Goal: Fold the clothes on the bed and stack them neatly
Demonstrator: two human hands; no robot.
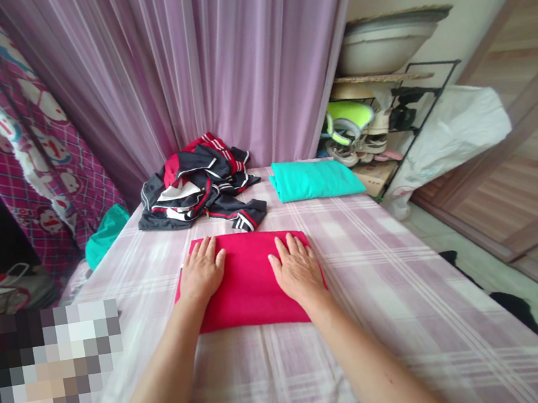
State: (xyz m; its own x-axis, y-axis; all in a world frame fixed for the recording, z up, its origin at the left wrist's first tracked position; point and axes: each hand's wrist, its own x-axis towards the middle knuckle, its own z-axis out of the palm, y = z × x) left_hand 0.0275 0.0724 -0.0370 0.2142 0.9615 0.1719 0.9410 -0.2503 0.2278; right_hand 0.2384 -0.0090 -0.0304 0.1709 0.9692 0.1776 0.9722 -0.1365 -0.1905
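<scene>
Under both flat hands (202, 272) (298, 269), parts of the red cloth (248, 282) stay hidden

Two hands (202, 270) (297, 266) rest on one red cloth (249, 292). Beyond lie one teal cloth (314, 180) and one heap of dark clothes (199, 188). One bowl (384, 43) tops the rack.

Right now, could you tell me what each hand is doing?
Left hand: open, flat on the red folded cloth.
Right hand: open, flat on the same cloth.
</scene>
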